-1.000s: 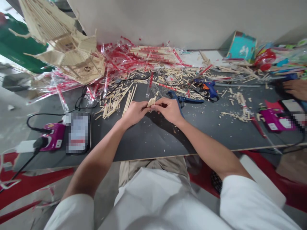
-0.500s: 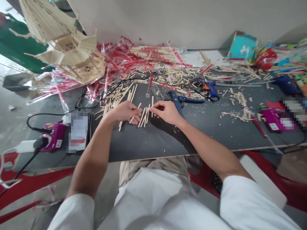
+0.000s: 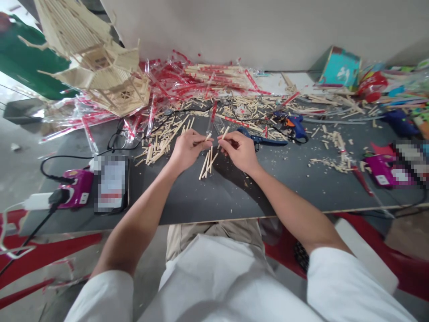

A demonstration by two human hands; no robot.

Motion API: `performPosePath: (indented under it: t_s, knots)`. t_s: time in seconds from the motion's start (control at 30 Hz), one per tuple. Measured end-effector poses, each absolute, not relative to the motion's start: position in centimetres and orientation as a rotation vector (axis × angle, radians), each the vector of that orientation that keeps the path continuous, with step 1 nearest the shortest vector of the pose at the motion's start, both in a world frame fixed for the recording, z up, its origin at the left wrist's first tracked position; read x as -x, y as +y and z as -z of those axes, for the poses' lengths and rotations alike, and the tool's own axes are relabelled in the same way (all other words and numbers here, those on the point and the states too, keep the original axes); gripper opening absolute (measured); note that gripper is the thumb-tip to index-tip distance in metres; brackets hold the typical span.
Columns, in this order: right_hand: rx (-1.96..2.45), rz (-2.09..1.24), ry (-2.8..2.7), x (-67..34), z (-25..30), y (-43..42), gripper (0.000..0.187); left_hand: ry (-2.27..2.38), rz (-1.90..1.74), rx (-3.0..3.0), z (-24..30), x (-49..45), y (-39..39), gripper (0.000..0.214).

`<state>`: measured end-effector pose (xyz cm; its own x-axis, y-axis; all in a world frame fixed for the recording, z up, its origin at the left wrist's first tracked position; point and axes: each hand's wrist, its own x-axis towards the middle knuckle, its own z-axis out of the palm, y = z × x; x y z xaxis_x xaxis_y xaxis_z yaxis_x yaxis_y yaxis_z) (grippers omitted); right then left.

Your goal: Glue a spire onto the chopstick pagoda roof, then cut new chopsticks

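Over the middle of the dark table, my left hand [image 3: 189, 150] is closed, thumb and fingers pinching a short wooden stick near its tip. Close by on the right, my right hand [image 3: 239, 150] pinches another wooden stick [image 3: 225, 133], which slants up and away. A small gap separates the two hands. Several loose sticks [image 3: 208, 165] lie in a loose bunch on the table just below them. Behind my right hand rests a blue hand cutter [image 3: 271, 141], partly hidden by the hand. Left of my left hand spreads a pile of cut sticks [image 3: 161, 145].
A wooden stick model of a tiered building [image 3: 124, 96] stands at the back left. Red-and-clear wrappers [image 3: 167, 82] heap along the wall. A blue glue gun [image 3: 296, 126] lies back right. At left are a phone [image 3: 112, 185] and a purple power strip [image 3: 78, 188] with cables.
My left hand has moved right and slightly up, away from the sticks on the table. My right hand has shifted a little right, and its stick has tilted from upright to slanting.
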<state>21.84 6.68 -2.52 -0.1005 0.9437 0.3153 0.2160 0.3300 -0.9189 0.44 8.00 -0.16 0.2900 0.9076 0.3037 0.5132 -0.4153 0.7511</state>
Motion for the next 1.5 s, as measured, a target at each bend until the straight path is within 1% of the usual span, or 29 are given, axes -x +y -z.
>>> performPosePath:
  t_s: [0.1, 0.23, 0.37, 0.53, 0.63, 0.73, 0.8, 1.0, 1.27, 1.5]
  knots:
    - [1.066, -0.751, -1.654, -21.8, 2.5, 7.0, 0.026, 1.287, -1.091, -1.964, 1.5, -0.9, 8.3, 0.019]
    - [1.054, -0.603, -1.77, -21.4, 2.4, 8.1, 0.025, 1.309, -1.203, -1.974, 2.5, -0.7, 9.0, 0.016]
    - [1.017, -0.62, -1.817, -20.4, 1.6, 9.7, 0.022, 1.278, -1.245, -1.887, 2.6, -0.5, 9.3, 0.017]
    - [0.98, -0.658, -1.99, -19.0, 1.1, 11.1, 0.011, 1.294, -1.251, -1.754, 2.7, 0.0, 9.4, 0.019]
    - [0.975, -0.68, -1.983, -18.9, 1.6, 11.3, 0.016, 1.274, -1.274, -1.693, 2.7, 0.3, 9.5, 0.021]
    - [0.988, -0.687, -1.943, -19.2, 2.2, 11.0, 0.028, 1.233, -1.301, -1.628, 2.8, 0.1, 9.6, 0.023]
    - [1.011, -0.671, -1.952, -19.4, 2.4, 10.7, 0.032, 1.174, -1.32, -1.592, 2.8, -0.2, 9.5, 0.025]
    - [1.052, -0.628, -1.974, -19.4, 2.2, 10.0, 0.025, 1.157, -1.315, -1.606, 3.0, -0.9, 9.2, 0.022]
    - [0.995, -0.618, -1.87, -19.8, 2.2, 10.1, 0.027, 1.148, -1.293, -1.563, 3.9, -1.0, 9.6, 0.026]
    - [0.994, -0.793, -1.76, -19.4, 2.1, 9.6, 0.032, 1.116, -1.2, -1.651, 3.9, -1.2, 9.3, 0.024]
